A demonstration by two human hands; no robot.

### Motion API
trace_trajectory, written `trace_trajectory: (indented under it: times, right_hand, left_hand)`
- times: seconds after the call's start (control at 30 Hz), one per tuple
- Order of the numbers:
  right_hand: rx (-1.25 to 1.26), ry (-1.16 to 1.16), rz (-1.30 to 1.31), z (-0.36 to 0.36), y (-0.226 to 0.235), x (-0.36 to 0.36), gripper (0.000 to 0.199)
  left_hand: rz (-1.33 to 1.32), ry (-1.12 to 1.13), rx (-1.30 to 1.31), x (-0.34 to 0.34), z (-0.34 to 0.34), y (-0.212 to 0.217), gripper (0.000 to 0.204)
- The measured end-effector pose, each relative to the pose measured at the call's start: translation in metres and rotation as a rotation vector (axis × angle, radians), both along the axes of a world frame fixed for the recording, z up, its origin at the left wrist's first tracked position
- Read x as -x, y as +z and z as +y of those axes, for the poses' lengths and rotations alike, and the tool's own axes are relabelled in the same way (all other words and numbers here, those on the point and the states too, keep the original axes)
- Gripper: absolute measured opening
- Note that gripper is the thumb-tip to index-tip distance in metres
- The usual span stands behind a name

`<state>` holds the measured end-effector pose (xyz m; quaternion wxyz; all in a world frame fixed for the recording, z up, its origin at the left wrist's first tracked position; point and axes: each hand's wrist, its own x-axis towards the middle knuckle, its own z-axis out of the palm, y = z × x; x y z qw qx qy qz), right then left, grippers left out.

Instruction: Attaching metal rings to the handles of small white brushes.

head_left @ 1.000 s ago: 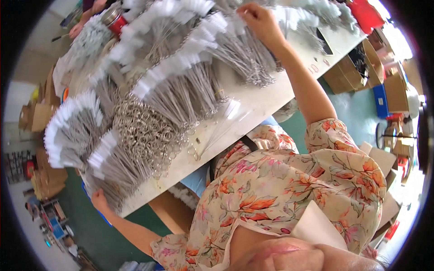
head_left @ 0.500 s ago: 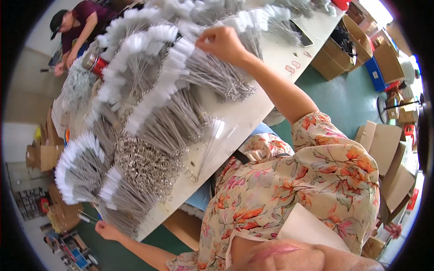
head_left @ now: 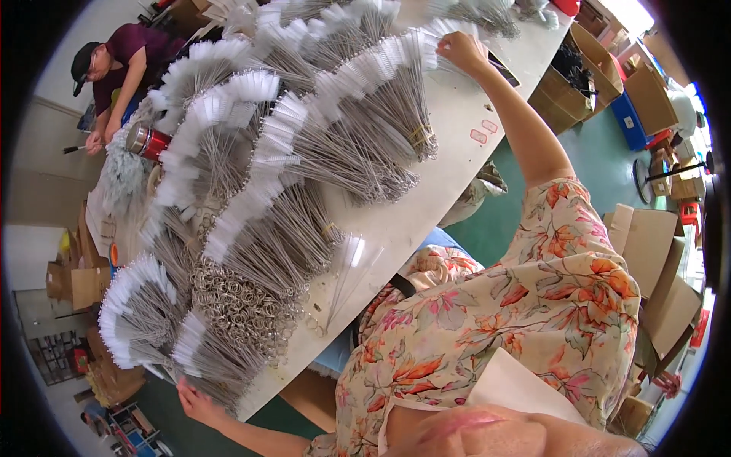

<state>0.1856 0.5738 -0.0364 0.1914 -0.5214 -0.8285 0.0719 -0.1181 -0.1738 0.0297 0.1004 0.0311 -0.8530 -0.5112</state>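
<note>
My right hand is raised above the far right part of the table, by the white bristle ends of some thin wire brushes. Its fingers are bent together; whatever they pinch is too small to make out. Down at the table's lower left corner, my left hand has its fingers drawn together beside a fan of brushes. What lies between those fingers is unclear. Bundles of brushes with white heads and grey twisted wire stems spread between my hands, around a heap of metal rings.
A few loose brushes lie near the table's front edge. A red cup with a metal lid stands at the far left, near another person. Cardboard boxes and a blue bin are on the floor to the right.
My right hand has moved right and slightly farther away, across the brush bundles. My left hand has shifted a little right and nearer. The whole view has tilted slightly.
</note>
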Motion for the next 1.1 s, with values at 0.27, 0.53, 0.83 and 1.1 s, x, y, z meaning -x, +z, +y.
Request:
trace_trajectory:
  times: [0.27,0.53,0.83,1.1]
  right_hand:
    - [-0.055,0.035,-0.081,0.031,0.002,-0.024,0.020]
    - [0.307,0.500,1.073,-0.117,0.136,0.059,0.025]
    - [1.164,1.098,0.764,-0.372,0.077,0.141,0.027]
    - [0.790,1.165,0.714,-0.360,0.039,0.141,0.029]
  left_hand:
    - [-0.145,-0.322,-0.413,-0.026,0.072,0.002,0.030]
    - [-0.093,-0.704,-0.591,-0.056,0.173,0.026,0.030]
    - [0.302,-0.876,-0.275,-0.099,0.263,-0.023,0.020]
    - [0.872,-0.804,-0.030,-0.112,0.225,-0.007,0.012]
